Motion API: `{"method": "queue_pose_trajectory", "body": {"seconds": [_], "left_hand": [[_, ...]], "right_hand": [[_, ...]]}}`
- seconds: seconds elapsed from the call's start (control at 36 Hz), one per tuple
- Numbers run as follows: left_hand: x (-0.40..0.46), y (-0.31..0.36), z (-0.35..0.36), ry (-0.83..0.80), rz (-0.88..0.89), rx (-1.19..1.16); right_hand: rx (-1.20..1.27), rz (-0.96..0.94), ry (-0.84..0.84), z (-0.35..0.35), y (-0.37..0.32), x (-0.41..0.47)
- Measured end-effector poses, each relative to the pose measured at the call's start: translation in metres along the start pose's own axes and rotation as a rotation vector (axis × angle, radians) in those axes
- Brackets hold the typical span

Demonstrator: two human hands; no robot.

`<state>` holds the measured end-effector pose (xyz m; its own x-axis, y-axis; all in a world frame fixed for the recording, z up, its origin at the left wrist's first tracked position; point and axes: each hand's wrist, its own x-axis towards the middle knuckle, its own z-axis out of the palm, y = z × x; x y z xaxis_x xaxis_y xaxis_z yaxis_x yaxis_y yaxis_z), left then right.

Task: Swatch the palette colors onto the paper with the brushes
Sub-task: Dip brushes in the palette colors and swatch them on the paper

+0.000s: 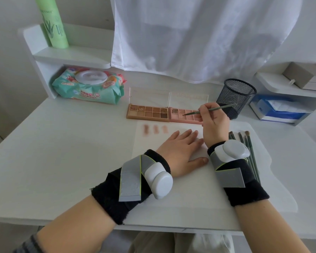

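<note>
Right hand (214,123) pinches a brush (211,110) whose tip seems to touch a pan of the pink palette (185,115), where a light swirl should load it evenly, while the left hand (181,150) lies flat and open, steadying the paper (153,143).

**Brush tip in the pink palette, three swatches on the paper**

The brush (211,110) is thin with a green handle, pinched near its middle, lying almost level; its tip reaches left of the grip into a pan of the pink palette (185,115). The tan palette (147,113) lies touching that one's left side, further left of the grip; both are open with clear lids raised behind. The white paper (171,179) lies below the grip, with three brownish-pink swatches (155,129) in a row at its upper left. The spare brushes (249,145) lie together right of and below the grip, bristles pointing away.
</note>
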<state>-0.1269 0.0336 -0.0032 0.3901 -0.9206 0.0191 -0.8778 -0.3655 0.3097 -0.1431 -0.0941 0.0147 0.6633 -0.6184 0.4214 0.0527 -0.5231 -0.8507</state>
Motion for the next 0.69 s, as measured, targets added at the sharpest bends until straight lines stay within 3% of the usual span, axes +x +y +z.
{"method": "queue_pose_trajectory", "body": {"seconds": [0.69], "left_hand": [[0.0026,-0.0028,0.0034,0.018,0.015,-0.007]], "right_hand": [[-0.055,-0.047,0.002,-0.001,0.0008,-0.0009]]}}
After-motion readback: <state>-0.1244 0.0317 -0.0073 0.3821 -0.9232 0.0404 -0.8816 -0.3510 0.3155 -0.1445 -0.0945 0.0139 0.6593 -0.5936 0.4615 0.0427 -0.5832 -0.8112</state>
